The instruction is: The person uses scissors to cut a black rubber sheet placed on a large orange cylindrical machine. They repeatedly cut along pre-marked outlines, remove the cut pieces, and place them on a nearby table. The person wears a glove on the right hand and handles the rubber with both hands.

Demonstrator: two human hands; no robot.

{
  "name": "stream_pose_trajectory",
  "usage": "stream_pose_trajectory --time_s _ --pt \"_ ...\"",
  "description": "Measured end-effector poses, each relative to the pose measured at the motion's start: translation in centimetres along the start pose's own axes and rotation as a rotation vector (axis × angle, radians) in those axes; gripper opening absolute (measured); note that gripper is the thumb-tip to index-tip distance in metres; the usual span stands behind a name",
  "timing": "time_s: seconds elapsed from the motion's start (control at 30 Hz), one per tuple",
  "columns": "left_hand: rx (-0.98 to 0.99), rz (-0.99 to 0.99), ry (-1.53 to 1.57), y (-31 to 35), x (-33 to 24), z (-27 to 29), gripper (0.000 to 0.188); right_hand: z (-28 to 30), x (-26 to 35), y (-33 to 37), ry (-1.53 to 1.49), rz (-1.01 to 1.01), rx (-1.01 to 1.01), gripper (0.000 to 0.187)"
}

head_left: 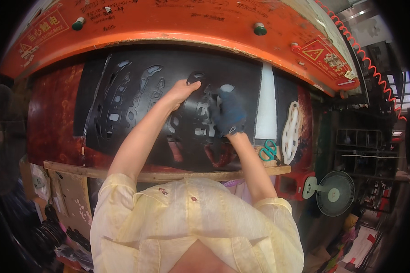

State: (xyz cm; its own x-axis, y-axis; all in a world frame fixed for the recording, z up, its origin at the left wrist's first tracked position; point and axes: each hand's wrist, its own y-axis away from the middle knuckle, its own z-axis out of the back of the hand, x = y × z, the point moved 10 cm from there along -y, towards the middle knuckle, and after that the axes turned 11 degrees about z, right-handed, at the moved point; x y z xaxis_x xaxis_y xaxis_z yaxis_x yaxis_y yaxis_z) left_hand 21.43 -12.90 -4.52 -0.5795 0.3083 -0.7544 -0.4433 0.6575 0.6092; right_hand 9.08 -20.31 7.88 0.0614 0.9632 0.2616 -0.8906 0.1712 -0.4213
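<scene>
A black sheet (139, 102) with rows of sole-shaped cut-outs lies on the red-brown work surface. My bare left hand (181, 94) pinches the far end of a black sole-shaped piece (199, 96), which has openings along its length. Just right of this piece is my right hand (229, 113), in a dark blue glove. It is smeared by motion, so its fingers and anything in them cannot be made out. Reddish surface shows through gaps in the sheet near its front edge.
An orange machine beam (187, 25) spans the far side. To the right lie a white strip (267, 107), a white sole-shaped plate (290, 132) and green-handled scissors (268, 150). A wooden rail (100, 170) edges the front. A fan (335, 194) stands at the lower right.
</scene>
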Motion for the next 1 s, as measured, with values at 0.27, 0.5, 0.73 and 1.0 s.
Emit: stream_pose_trajectory --time_s 0.27,0.5,0.73,1.0 --pt "-0.221 -0.227 -0.192 0.1 -0.9 0.7 0.031 -0.8 4.6 -2.5 0.087 0.408 0.073 0.025" --pt "-0.648 -0.466 -0.573 3.9 -2.5 -0.4 0.031 -1.5 4.4 1.8 -0.237 0.198 -0.005 0.017" --pt "-0.366 -0.419 -0.444 2.0 -2.3 -0.1 0.033 -0.9 3.9 -0.6 0.027 0.177 0.175 0.018" --pt "-0.510 -0.478 -0.544 2.5 -2.5 -0.3 0.033 -4.8 4.0 -0.7 0.006 0.356 0.278 0.019"
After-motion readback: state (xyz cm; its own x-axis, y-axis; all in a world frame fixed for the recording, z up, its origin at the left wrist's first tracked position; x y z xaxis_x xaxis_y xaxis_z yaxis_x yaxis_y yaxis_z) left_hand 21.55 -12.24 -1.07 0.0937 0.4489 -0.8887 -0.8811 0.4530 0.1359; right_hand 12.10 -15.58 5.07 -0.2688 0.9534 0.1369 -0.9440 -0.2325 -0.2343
